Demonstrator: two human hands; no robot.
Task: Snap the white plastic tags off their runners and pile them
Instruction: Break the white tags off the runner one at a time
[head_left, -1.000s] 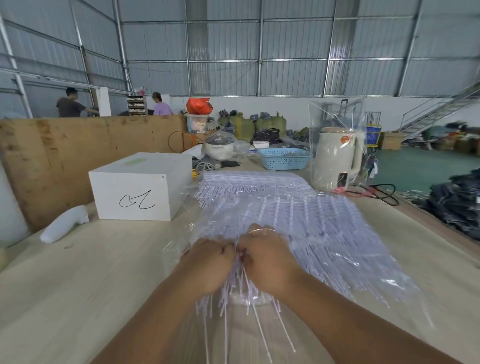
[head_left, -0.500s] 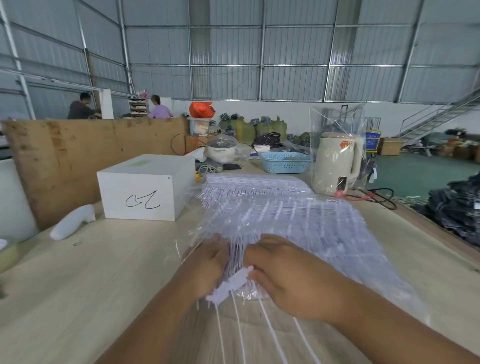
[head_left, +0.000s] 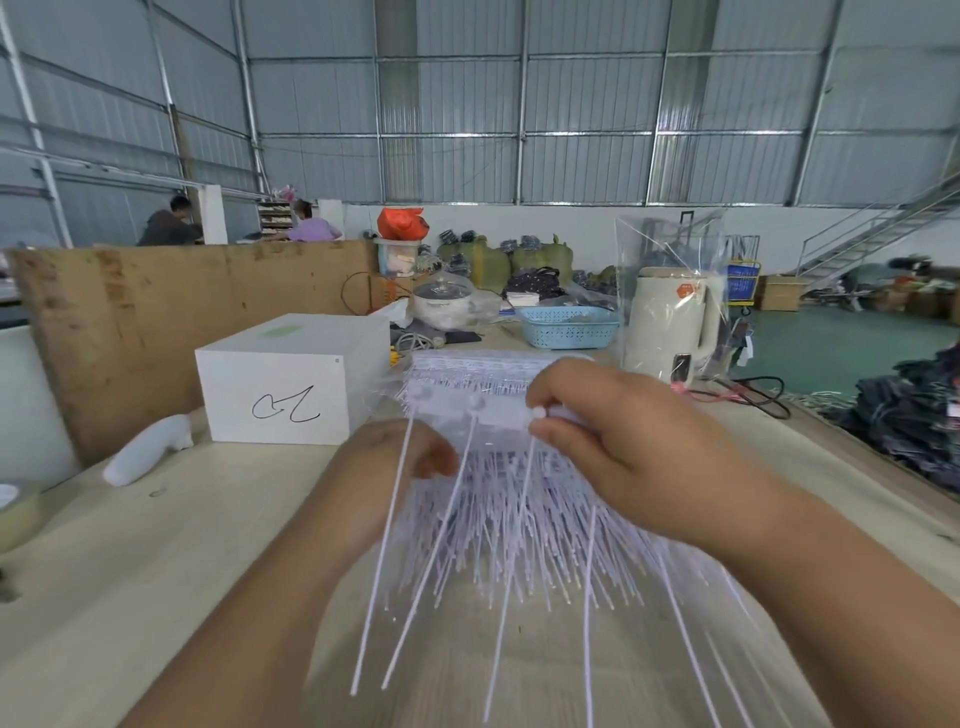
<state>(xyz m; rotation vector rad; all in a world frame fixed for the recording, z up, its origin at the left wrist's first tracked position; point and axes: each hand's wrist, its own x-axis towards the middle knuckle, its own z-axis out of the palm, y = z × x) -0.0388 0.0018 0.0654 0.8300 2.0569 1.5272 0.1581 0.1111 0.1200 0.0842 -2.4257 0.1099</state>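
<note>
right hand (head_left: 631, 447) pinches a raised strip of white plastic tags (head_left: 470, 402), thin stems hanging down, blurred. left hand (head_left: 400, 467) beneath them; its grip cannot be told.

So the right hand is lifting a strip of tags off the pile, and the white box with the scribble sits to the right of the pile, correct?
Not quite. The head view shows the white box to the left of the pile, not the right. The right hand does hold a strip of tags raised above it.

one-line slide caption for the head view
Right hand lifts a runner of white tags above the pile; left hand beneath.
</note>
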